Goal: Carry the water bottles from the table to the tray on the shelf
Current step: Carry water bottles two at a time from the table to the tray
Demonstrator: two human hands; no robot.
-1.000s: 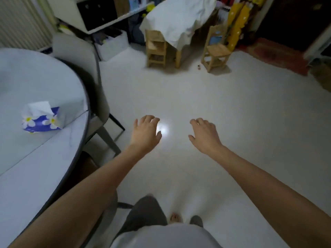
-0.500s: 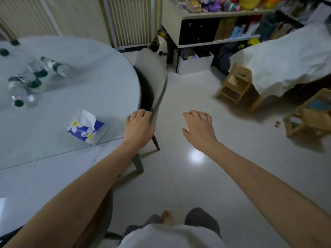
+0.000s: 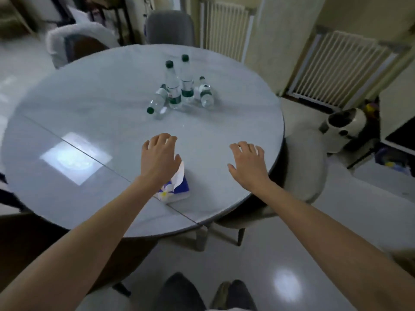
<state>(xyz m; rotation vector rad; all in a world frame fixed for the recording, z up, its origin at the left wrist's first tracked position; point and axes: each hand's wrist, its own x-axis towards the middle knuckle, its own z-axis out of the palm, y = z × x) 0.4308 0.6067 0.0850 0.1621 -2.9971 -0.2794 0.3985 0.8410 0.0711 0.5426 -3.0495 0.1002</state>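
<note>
Both of my hands are out in front of me over the near part of the round table (image 3: 67, 122), palms down and holding nothing: my left hand (image 3: 160, 158) has its fingers loosely curled, and my right hand (image 3: 248, 163) has its fingers spread. Just under and beside my left wrist sits a blue tissue pack (image 3: 177, 187) with a white flower print and a white tissue sticking up out of its top. The water bottles (image 3: 179, 88) are grouped farther back near the middle of the table, well apart from my hands. Two of them stand upright side by side, clear with dark green caps and green label bands. A third lies on its side to their left, its cap pointing toward me, and a fourth lies to their right. All look clear; I cannot tell how full they are. Grey chairs (image 3: 303, 167) stand around the table.
</note>
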